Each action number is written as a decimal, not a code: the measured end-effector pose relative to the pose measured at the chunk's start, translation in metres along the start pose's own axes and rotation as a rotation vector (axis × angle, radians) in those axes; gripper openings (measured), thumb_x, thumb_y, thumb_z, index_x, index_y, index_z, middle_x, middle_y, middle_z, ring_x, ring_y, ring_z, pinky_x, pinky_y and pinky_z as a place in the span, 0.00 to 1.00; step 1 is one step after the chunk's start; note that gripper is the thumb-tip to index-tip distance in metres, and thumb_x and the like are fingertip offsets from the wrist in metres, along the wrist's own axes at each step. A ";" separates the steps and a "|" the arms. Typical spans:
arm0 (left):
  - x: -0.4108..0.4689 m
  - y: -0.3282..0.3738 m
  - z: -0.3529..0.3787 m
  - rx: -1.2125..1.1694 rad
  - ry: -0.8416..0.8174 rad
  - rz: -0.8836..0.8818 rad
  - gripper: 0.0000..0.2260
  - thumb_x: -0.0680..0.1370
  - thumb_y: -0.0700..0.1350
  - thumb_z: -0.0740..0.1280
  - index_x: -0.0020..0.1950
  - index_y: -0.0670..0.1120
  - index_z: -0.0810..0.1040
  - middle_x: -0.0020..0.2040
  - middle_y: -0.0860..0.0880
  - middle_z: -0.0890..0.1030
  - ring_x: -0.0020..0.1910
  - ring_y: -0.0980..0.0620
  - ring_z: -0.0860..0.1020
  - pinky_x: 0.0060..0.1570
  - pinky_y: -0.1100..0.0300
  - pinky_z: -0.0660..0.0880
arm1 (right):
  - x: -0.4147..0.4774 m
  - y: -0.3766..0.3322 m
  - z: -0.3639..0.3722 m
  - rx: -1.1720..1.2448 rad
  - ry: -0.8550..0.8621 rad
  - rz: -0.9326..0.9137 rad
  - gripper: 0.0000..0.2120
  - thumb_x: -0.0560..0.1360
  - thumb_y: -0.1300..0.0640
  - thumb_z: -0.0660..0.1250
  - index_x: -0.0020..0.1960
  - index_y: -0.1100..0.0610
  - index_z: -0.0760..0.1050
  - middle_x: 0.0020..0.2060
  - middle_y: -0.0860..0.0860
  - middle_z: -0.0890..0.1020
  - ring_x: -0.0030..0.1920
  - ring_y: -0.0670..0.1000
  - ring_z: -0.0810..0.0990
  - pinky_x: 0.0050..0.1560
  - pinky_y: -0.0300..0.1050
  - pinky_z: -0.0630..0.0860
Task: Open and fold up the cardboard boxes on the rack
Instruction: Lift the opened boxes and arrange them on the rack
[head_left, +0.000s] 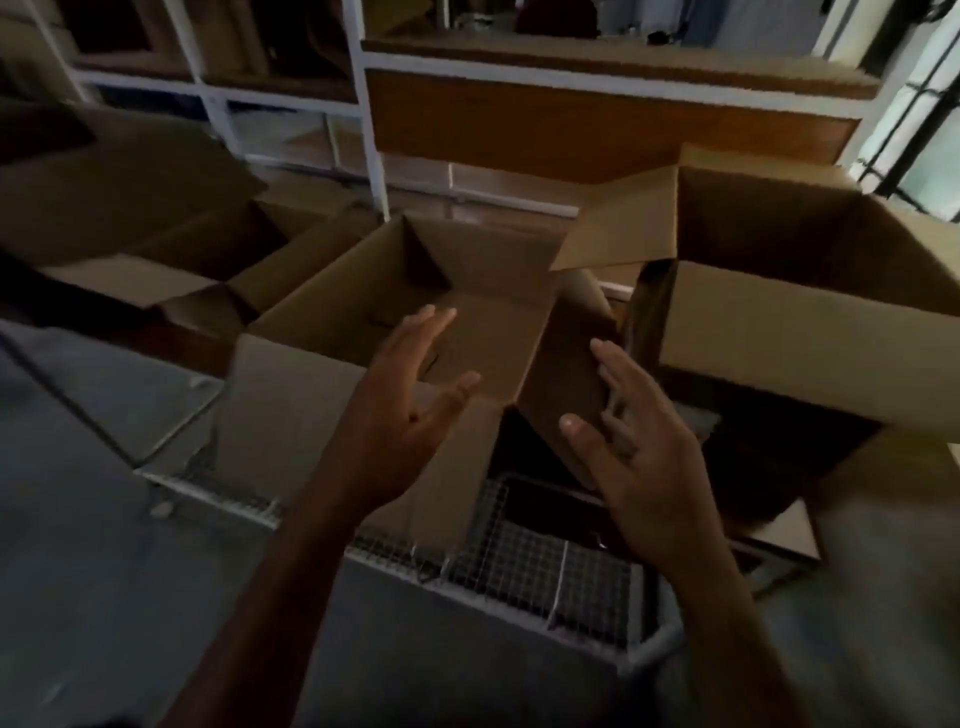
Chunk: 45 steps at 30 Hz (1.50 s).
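— White-framed shelving with brown wooden boards is filling the dim background, and a white wire-mesh rack is carrying the load in front. What is sitting on that mesh?

— Three brown corrugated cardboard boxes, all with their flaps up. The middle open box is lying nearest the person, a second open box is standing to its left, and a larger open box is sitting to its right with one flap leaning over the middle one.

— And the hands?

— Neither is gripping anything. The left hand is hovering over the middle box's near edge, fingers spread and palm turned inward. The right hand is reaching beside the box's darker right-hand flap, fingers loosely spread; whether the fingertips are touching the cardboard is hard to tell in the blur.

— Why are they being held like that?

— The palms are facing each other across the box, so I'd judge the person is getting ready to take it by both sides. With the flaps already opened, the likely step is pressing the walls together to flatten it.

— Anything in the way?

— The right box's overhanging flap is crowding the middle box, so it may be catching when that one gets lifted.
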<state>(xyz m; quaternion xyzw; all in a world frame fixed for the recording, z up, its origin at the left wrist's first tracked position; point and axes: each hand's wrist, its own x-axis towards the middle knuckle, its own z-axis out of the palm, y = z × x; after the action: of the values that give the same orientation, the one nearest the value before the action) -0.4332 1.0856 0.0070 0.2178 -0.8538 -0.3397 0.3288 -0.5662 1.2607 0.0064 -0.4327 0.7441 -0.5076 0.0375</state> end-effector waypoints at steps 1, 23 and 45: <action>-0.014 -0.016 -0.014 -0.009 0.029 -0.020 0.28 0.77 0.58 0.62 0.76 0.52 0.63 0.77 0.52 0.64 0.75 0.56 0.62 0.72 0.53 0.64 | -0.009 -0.003 0.024 0.081 -0.016 0.019 0.31 0.76 0.50 0.68 0.76 0.45 0.62 0.74 0.41 0.64 0.73 0.39 0.63 0.65 0.36 0.68; -0.189 -0.273 -0.331 0.096 0.553 -0.478 0.24 0.78 0.56 0.63 0.73 0.50 0.69 0.70 0.55 0.72 0.69 0.60 0.70 0.67 0.59 0.69 | -0.018 -0.192 0.456 0.337 -0.659 -0.063 0.27 0.76 0.52 0.69 0.72 0.41 0.65 0.68 0.42 0.72 0.66 0.40 0.72 0.63 0.44 0.74; -0.020 -0.518 -0.580 0.297 0.720 -0.586 0.24 0.78 0.55 0.63 0.74 0.52 0.66 0.68 0.56 0.72 0.68 0.59 0.70 0.65 0.54 0.72 | 0.230 -0.296 0.774 0.406 -0.710 -0.104 0.23 0.78 0.51 0.67 0.71 0.45 0.68 0.66 0.46 0.75 0.61 0.44 0.77 0.57 0.49 0.79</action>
<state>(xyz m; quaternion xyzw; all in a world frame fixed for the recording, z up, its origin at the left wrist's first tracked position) 0.0693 0.4948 -0.0558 0.5972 -0.6279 -0.1953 0.4593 -0.1472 0.5115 -0.0448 -0.6020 0.5465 -0.4645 0.3509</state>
